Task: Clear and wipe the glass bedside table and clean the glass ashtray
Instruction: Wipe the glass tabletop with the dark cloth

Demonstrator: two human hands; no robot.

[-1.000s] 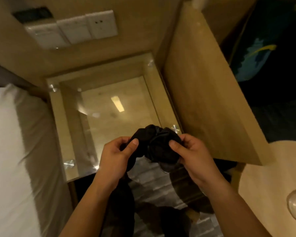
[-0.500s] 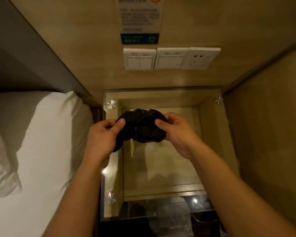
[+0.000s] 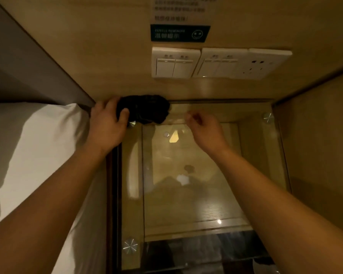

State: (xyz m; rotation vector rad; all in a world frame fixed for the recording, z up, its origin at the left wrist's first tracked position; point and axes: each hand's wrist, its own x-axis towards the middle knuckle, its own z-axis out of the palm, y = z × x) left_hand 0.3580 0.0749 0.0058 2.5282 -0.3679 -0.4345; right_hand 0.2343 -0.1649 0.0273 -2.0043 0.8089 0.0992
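Observation:
The glass bedside table point(image 3: 206, 204) fills the lower middle, its clear top showing a wooden shelf beneath. A bunched black cloth point(image 3: 147, 110) lies on the table's far left corner against the wall. My left hand point(image 3: 107, 125) presses down on the cloth's left part, thumb on it. My right hand point(image 3: 202, 125) hovers just right of the cloth above the glass, fingers loosely curled, holding nothing. No ashtray is in view.
A white bed point(image 3: 38, 155) borders the table on the left. The wooden wall behind carries switches point(image 3: 174, 63), a socket point(image 3: 263, 64) and a sign point(image 3: 179, 33). A wooden side panel point(image 3: 321, 155) closes the right. Metal studs point(image 3: 130, 246) mark the glass corners.
The cloth, held in both hands above the table before, now rests on the far left corner. My right hand has let go of it; my left stays on it.

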